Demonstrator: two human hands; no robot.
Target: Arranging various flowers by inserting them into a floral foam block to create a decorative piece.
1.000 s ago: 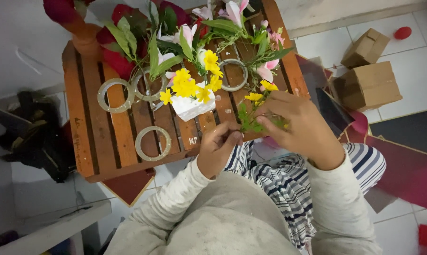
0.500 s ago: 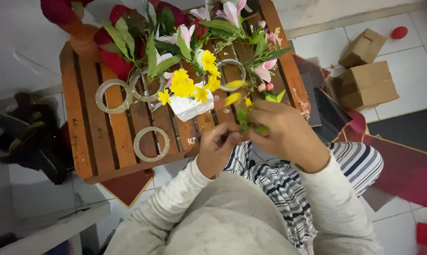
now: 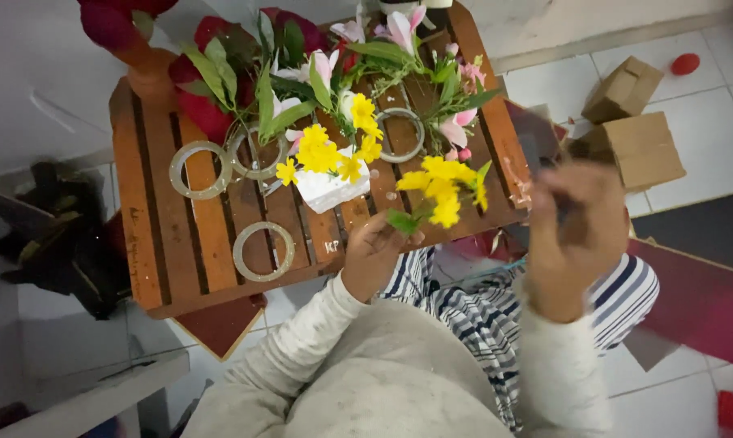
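The left hand [image 3: 376, 250] pinches the lower stem of a yellow sprig [image 3: 443, 188] between thumb and fingers, just over the near edge of the wooden table [image 3: 143, 235]. The sprig's long axis runs from the hand up and to the right, away from the person: stem end low at the fingers, with a green leaf beside them, and the yellow blooms fanned out at the far end above the slats.

The right hand [image 3: 573, 212] is lifted off the table's right edge, blurred. Its fingers are curled, and something dark seems to sit in them, but I cannot tell what it is or whether the grip is closed on it.

On the table, left of the sprig, stands a white block [image 3: 330, 188] with more yellow flowers [image 3: 322, 154] stuck in it. Behind lie pink flowers [image 3: 456, 130] and red flowers [image 3: 208, 113] with long green leaves. Clear tape rolls are spread on the slats: one near the front [image 3: 263, 251], two side by side at the left [image 3: 198, 170], one behind the sprig [image 3: 400, 135]. Cardboard boxes [image 3: 638, 146] sit on the tiled floor at the right.
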